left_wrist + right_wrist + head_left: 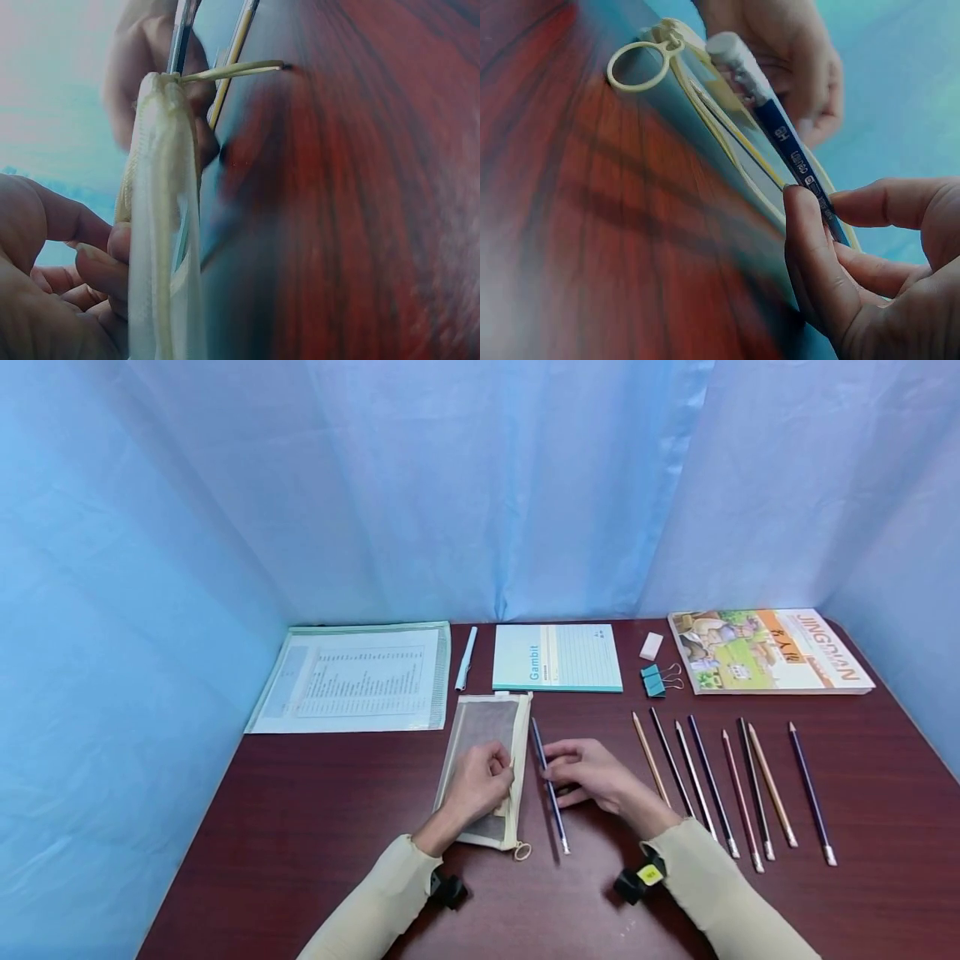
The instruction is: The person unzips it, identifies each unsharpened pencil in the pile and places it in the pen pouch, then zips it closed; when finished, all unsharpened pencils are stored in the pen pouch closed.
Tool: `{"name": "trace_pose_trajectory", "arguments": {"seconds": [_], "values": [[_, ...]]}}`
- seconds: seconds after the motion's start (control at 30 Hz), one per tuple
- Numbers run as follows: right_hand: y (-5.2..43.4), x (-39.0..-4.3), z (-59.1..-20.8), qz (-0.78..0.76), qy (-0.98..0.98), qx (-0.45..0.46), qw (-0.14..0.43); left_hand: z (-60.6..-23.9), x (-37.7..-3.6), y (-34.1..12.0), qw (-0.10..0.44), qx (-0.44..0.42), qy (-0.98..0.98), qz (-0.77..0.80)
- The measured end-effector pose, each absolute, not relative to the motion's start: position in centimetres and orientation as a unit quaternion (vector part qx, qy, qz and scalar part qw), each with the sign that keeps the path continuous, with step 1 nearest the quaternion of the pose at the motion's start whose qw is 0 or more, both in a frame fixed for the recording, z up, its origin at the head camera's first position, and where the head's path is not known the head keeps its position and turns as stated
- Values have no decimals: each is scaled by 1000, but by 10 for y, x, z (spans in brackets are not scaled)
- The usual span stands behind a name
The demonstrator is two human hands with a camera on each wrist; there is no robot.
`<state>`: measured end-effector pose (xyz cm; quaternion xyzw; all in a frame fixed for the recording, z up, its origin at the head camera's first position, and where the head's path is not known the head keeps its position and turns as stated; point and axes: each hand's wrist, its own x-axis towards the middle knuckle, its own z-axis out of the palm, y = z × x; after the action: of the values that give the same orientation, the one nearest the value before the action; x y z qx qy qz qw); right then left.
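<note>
Pencil (550,789): blue, long axis near-to-far, eraser end toward you, tip toward the notebook (557,657); lies just right of the pouch.
Right hand (588,772): your fingers pinch the pencil mid-shaft.
Left hand (477,785): your curled fingers grip the mesh pouch (483,731).
Right: eight pencils (731,785) in a row.

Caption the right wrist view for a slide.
Right hand pinches a blue pencil beside the mesh pouch that the left hand holds.
</note>
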<state>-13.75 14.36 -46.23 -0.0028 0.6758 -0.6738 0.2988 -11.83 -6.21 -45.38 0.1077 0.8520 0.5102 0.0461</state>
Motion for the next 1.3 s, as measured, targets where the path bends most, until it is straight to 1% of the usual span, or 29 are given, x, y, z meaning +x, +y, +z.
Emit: {"name": "trace_pose_trajectory", "arguments": {"seconds": [0.13, 0.4, 0.5, 0.7, 0.8, 1.0, 1.13, 1.3], "values": [[126, -146, -463, -674, 679, 6, 290, -453, -118, -61, 55, 104, 852, 509], [101, -152, -460, -687, 686, 62, 230, -453, -120, -60, 63, 105, 852, 508], [96, -151, -458, -684, 693, 73, 214, -453, -119, -60, 63, 105, 852, 509], [99, -147, -456, -673, 707, 68, 207, -452, -119, -60, 71, 104, 846, 519], [108, -143, -451, -655, 728, 59, 197, -453, -119, -60, 70, 105, 842, 524], [140, -128, -435, -608, 777, 31, 157, -453, -118, -60, 46, 108, 850, 513], [176, -119, -423, -563, 819, 12, 110, -454, -117, -61, 48, 109, 848, 517], [226, -112, -411, -473, 879, 19, 48, -453, -117, -61, 42, 107, 856, 505]]}}
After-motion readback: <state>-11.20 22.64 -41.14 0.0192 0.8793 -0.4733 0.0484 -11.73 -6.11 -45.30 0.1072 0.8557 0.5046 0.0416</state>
